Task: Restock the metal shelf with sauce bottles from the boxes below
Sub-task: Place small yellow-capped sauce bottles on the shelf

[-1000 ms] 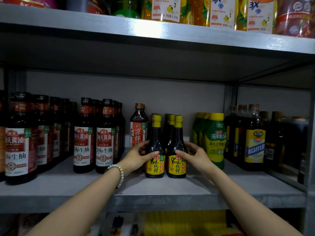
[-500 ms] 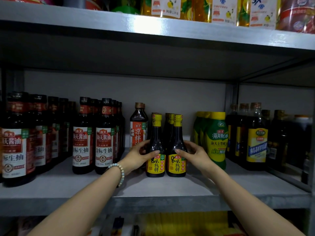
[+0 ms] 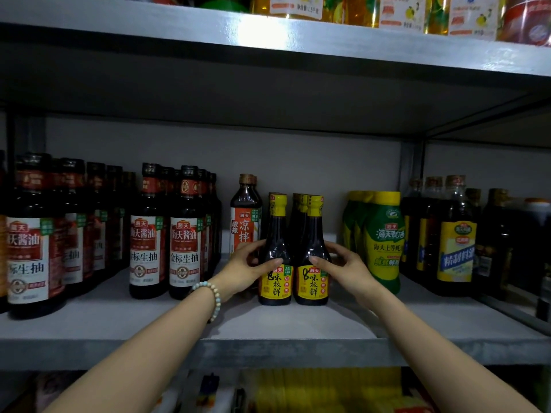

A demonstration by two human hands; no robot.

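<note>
Two small dark sauce bottles with yellow caps and yellow labels stand side by side on the grey metal shelf (image 3: 268, 332). My left hand (image 3: 247, 268) wraps the left yellow-capped bottle (image 3: 275, 251), thumb across its front. My right hand (image 3: 343, 263) grips the right yellow-capped bottle (image 3: 313, 248) the same way. Both bottles rest upright on the shelf, touching each other. More yellow-capped bottles stand directly behind them, mostly hidden.
Left of my hands stand rows of tall soy sauce bottles (image 3: 185, 234) with red-and-white labels and one orange-labelled bottle (image 3: 245, 216). Right of them are green-yellow bottles (image 3: 384, 239) and dark bottles (image 3: 456, 236). An upper shelf (image 3: 268, 34) holds oil bottles. Yellow packaging (image 3: 313, 391) lies below.
Both hands stay on the two front bottles. The view has shifted slightly; the bottles sit a little farther back and closer together on the shelf.
</note>
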